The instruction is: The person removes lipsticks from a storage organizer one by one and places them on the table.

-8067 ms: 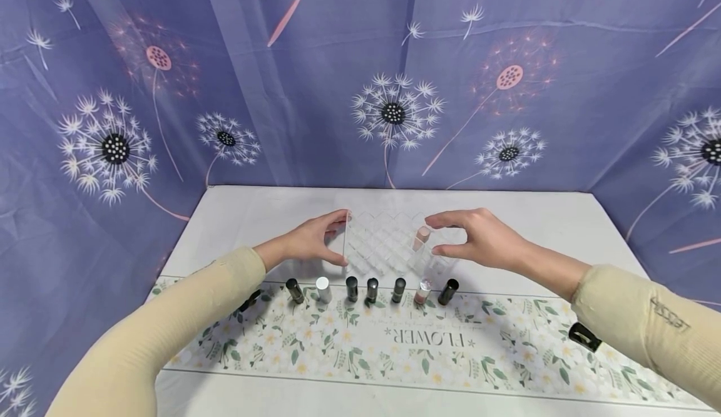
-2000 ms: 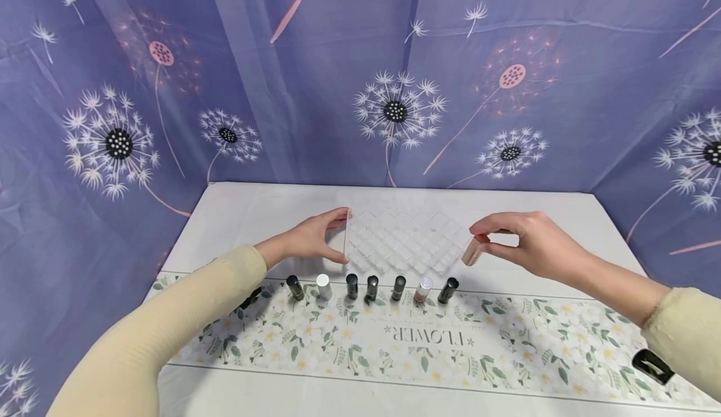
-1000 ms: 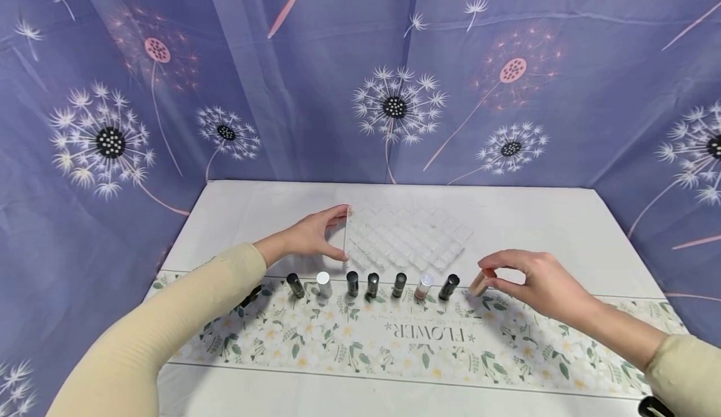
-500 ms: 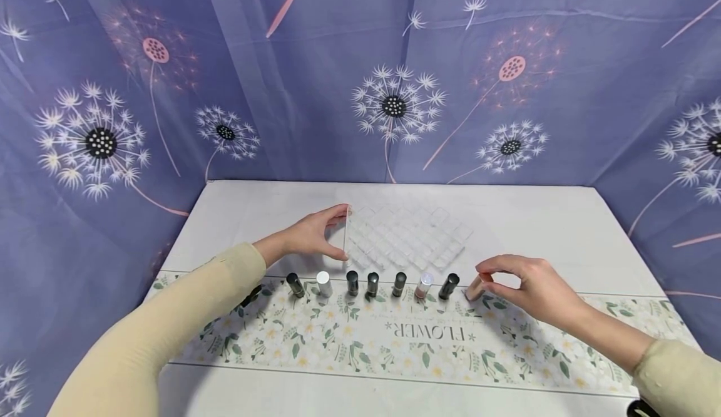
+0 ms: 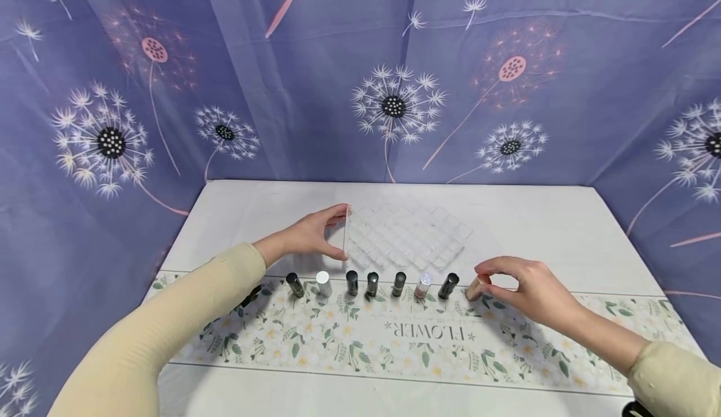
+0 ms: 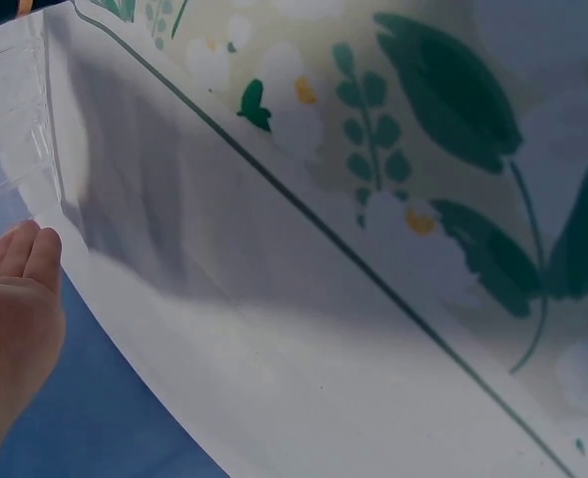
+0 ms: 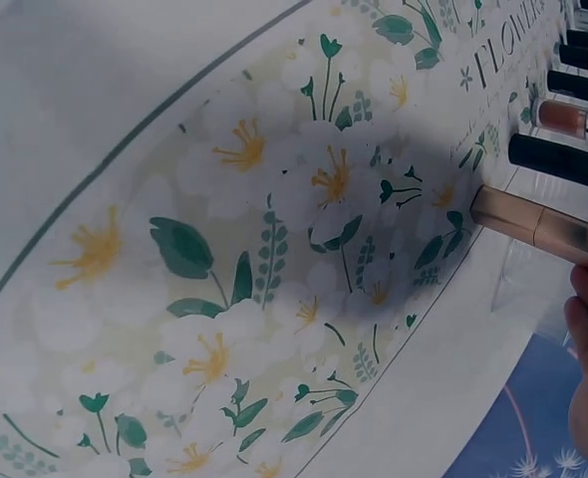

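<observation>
My right hand [image 5: 529, 284] pinches a rose-gold lipstick tube [image 5: 475, 288] near its top. The tube's lower end meets the floral strip at the right of a row of lipsticks; in the right wrist view the tube [image 7: 513, 217] shows beside a black lipstick [image 7: 558, 164]. At the back, my left hand [image 5: 311, 235] grips the left end of a clear lipstick organizer [image 5: 408, 238], thumb at the front corner and fingers at the rear. The organizer's slots hold no tubes. In the left wrist view, several fingers [image 6: 25, 261] appear beside its clear wall.
To the left of the rose-gold tube stand several lipsticks: black ones [image 5: 449, 286], a silver-white one [image 5: 323, 284] and a clear-capped pinkish one [image 5: 424, 285]. They line the upper edge of the floral strip [image 5: 360, 342] on the white table [image 5: 535, 223]. A purple curtain [image 5: 315, 91] encloses the back and sides.
Earlier, my right hand reached for the rose-gold tube in the organizer, then lifted it out to the right. It has since come forward to the end of the row. My left hand stays put.
</observation>
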Demonstrator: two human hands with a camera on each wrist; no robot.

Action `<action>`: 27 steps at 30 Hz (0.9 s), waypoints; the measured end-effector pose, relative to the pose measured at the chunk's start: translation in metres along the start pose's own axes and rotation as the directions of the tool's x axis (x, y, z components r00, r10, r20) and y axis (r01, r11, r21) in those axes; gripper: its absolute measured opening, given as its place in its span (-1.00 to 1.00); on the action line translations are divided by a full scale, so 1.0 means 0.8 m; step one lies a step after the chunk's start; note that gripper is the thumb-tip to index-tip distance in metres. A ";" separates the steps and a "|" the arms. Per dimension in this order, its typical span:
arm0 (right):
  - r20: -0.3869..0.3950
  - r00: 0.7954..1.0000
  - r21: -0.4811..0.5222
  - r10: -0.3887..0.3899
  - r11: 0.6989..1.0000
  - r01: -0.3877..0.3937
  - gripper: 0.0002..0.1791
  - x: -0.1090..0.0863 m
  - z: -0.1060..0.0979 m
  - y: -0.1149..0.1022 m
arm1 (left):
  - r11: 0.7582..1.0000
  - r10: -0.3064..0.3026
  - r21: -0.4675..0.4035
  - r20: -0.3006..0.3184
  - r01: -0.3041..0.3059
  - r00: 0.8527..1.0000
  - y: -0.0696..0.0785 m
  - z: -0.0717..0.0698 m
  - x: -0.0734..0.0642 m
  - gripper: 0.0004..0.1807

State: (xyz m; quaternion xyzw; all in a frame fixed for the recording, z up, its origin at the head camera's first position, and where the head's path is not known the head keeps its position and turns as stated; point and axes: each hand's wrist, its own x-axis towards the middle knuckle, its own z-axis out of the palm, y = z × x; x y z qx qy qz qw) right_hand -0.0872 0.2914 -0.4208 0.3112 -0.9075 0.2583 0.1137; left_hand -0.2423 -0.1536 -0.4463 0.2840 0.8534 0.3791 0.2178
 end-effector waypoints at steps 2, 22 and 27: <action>0.001 1.000 -0.005 0.004 1.000 -0.004 -0.49 0.000 0.000 -0.001 | 1.000 0.001 0.003 0.004 -0.001 1.000 -0.001 0.000 0.001 0.30; 0.012 1.000 -0.009 0.022 1.000 -0.022 -0.47 0.010 -0.013 -0.002 | 1.000 -0.022 0.018 0.028 0.021 0.999 0.004 -0.009 -0.003 0.33; 0.039 0.995 -0.001 0.089 0.996 -0.089 -0.50 0.015 -0.022 -0.001 | 1.000 0.012 0.023 0.031 -0.013 0.999 0.004 -0.019 -0.009 0.30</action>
